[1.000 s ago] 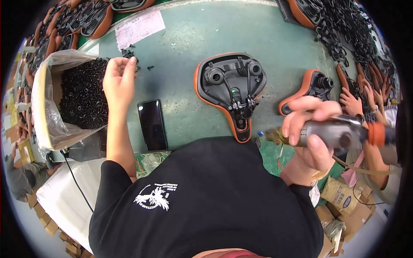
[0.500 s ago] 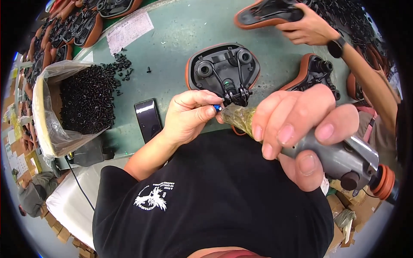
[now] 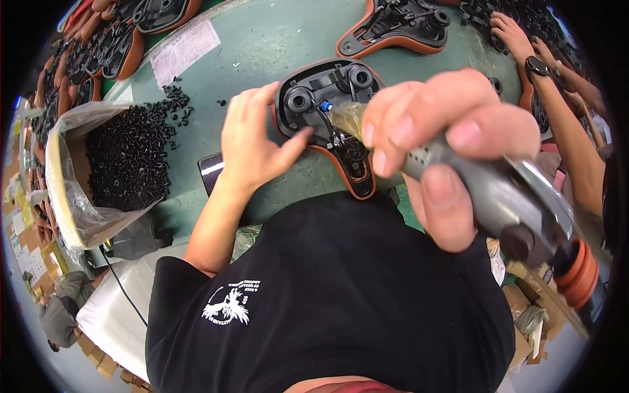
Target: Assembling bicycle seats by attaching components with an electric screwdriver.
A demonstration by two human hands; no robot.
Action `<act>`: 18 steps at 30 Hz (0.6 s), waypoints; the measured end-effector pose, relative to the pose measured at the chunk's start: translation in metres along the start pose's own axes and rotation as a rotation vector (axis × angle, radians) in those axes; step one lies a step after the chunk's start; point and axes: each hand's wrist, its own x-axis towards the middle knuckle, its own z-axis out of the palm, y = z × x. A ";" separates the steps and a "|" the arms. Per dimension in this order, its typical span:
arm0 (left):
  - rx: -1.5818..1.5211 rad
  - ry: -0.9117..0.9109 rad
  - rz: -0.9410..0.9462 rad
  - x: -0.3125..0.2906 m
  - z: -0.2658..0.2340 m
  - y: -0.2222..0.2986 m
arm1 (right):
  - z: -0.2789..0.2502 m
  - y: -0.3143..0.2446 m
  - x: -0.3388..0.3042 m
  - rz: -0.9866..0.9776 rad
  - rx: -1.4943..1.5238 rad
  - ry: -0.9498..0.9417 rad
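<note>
An upturned bicycle saddle (image 3: 306, 120), its underside black and its edge orange-brown, lies on the table in front of me with its nose toward my body. My left hand (image 3: 252, 141) grips its left side, the thumb reaching over the underside. In my right hand (image 3: 445, 124) is a grey power screwdriver (image 3: 485, 193) with yellowish tape round its front. Its blue tip (image 3: 326, 105) appears over the saddle's underside, between the two round spring cups. Whether the tip touches the saddle I cannot tell.
On the left, a plastic-lined box (image 3: 65, 190) holds many black screws (image 3: 128, 157), some spilled beside it. A dark phone-like slab (image 3: 211, 171) lies near my left forearm. More saddles (image 3: 393, 29) lie at the back. A co-worker's hand (image 3: 512, 36) reaches in at the upper right.
My left hand has left the screwdriver's tip and taken hold of the saddle, now turned slightly. The screwdriver has moved up and left over it. The co-worker has set down another saddle.
</note>
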 end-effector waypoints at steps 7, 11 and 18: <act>0.093 0.189 0.047 0.000 0.036 -0.008 | 0.023 0.026 0.000 0.134 -0.047 0.122; 0.040 0.306 0.021 -0.004 0.037 -0.008 | 0.030 0.035 0.005 0.162 -0.052 0.081; -0.146 0.290 -0.117 -0.005 0.034 -0.015 | 0.045 0.061 0.007 0.165 -0.026 0.037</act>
